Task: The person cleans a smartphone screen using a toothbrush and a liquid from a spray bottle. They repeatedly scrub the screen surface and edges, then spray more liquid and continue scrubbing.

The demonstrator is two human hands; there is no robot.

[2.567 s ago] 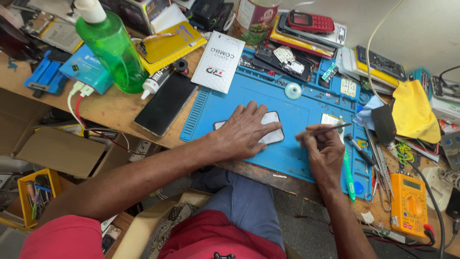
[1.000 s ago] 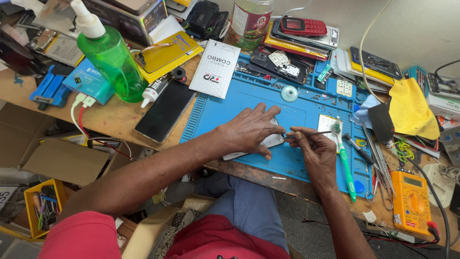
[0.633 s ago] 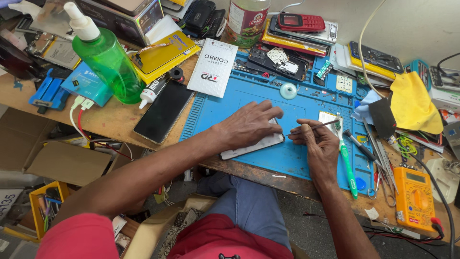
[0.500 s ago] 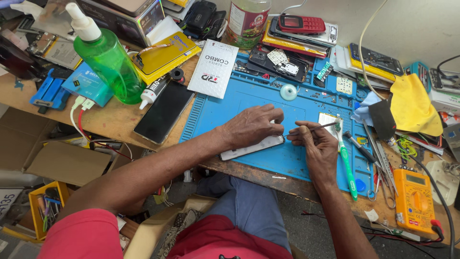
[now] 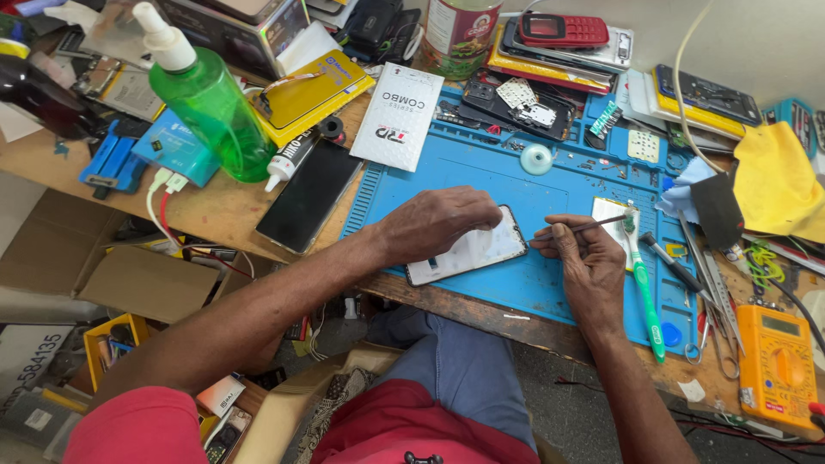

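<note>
A white-faced phone [image 5: 471,255] lies flat on the blue work mat [image 5: 550,185], near the bench's front edge. My left hand [image 5: 438,222] rests on top of it, fingers curled over its upper left part, pressing it down. My right hand [image 5: 583,262] sits just right of the phone and pinches a thin metal tool [image 5: 593,226] whose tip points right, toward a small white part [image 5: 612,215] on the mat. A green toothbrush [image 5: 643,288] lies beside that hand.
A green pump bottle [image 5: 206,99], a dark phone [image 5: 309,196], a white packet [image 5: 402,116] and a glue tube [image 5: 288,161] sit to the left. Phone parts, a red handset [image 5: 563,30], a yellow cloth [image 5: 773,176] and an orange multimeter [image 5: 778,365] crowd the back and right.
The phone has turned and slid left under my left hand. My right hand with the thin tool has drifted slightly right, its tip now pointing at the small white part.
</note>
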